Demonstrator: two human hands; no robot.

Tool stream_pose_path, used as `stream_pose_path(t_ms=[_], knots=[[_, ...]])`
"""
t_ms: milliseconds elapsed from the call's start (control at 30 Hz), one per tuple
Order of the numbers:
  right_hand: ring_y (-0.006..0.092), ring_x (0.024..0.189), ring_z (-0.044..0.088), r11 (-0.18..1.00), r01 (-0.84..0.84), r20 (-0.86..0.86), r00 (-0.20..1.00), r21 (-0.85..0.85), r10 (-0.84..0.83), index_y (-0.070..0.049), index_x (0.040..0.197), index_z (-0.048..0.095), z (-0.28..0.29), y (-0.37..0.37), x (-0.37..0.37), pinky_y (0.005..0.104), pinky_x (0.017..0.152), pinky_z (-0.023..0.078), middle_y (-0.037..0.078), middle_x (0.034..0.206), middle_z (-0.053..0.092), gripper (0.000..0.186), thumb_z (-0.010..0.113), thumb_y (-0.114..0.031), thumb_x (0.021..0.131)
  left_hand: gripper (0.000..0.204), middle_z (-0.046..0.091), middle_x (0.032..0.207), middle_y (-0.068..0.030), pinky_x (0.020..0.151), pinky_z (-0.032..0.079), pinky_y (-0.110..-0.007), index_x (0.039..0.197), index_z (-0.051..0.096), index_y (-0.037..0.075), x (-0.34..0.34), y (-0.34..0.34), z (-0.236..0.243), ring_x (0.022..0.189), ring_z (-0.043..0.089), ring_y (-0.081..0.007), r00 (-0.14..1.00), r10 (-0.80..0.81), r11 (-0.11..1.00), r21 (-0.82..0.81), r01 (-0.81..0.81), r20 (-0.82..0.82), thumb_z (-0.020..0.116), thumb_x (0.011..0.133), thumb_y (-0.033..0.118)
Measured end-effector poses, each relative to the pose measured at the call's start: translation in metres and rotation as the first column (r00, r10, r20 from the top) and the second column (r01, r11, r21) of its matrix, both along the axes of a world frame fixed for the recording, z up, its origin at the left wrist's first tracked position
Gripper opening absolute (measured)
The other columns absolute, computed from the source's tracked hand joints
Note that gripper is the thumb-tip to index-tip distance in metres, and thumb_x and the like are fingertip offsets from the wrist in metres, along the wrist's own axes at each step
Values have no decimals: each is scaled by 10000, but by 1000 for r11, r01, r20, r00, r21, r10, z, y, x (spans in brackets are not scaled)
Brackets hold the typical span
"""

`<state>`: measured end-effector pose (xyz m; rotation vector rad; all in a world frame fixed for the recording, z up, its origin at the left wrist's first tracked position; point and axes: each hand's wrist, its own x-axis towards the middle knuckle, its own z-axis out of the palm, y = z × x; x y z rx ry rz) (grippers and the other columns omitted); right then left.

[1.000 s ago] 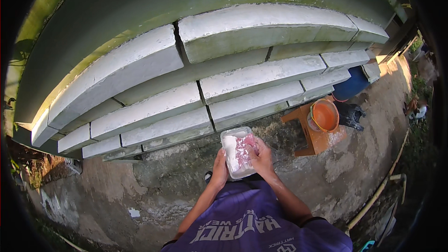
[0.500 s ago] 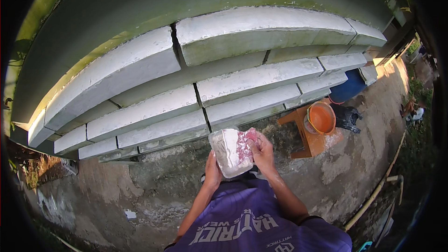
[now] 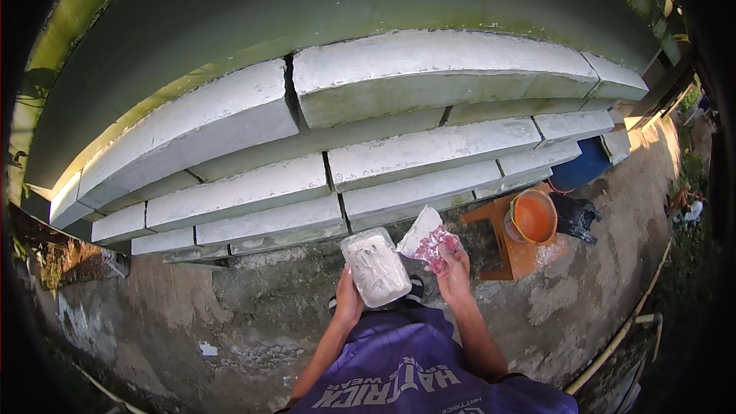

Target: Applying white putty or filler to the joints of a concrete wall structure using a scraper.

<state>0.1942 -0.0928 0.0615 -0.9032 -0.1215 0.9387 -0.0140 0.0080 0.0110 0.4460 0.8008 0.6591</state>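
Observation:
My left hand [image 3: 350, 294] grips the left side of a shallow rectangular plastic tub [image 3: 376, 269] with white putty in it. The putty surface is smeared and ridged. To the right of the tub, apart from it, my right hand [image 3: 453, 270] is closed on a flat pink putty scraper [image 3: 437, 248]. White putty thickly coats the scraper's far part, and white smears cover the pink part near my fingers. Both hands are in front of my purple shirt, above the ground. Beyond them, stepped white blocks [image 3: 429, 184] run along the wall, with dark gaps between sections.
On the right, an orange stool [image 3: 500, 259] carries an orange bucket [image 3: 534, 217]. Dark cloth or plastic [image 3: 575, 218] lies beside the bucket, and a blue tub [image 3: 580, 164] stands farther off. A bamboo-like pole [image 3: 613, 341] edges the stained concrete ground [image 3: 268, 299] at right.
My right hand has drawn the scraper out of the tub to the right, with white putty on it. My left hand still holds the tub, slightly lower in view.

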Motion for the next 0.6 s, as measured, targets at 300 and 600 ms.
stream_pose_path(t_ms=[300,600], knots=[[224,984,700,997,-83,11,996,1,83,-27,1254,556,4,23,28,429,728,643,116,1164,670,252,543,-54,1004,493,546,1422,-85,1131,388,-388,1431,459,46,4,-14,-1,1311,519,-220,984,176,984,5,-176,-3,352,1093,388],[196,987,657,888,458,726,595,49,-346,-2,1303,508,45,44,162,386,808,599,131,1182,637,284,497,-28,1020,522,526,1444,-92,1146,381,-401,1460,428,41,4,-20,0,1316,520,-237,973,230,972,50,-230,2,328,1093,399]])
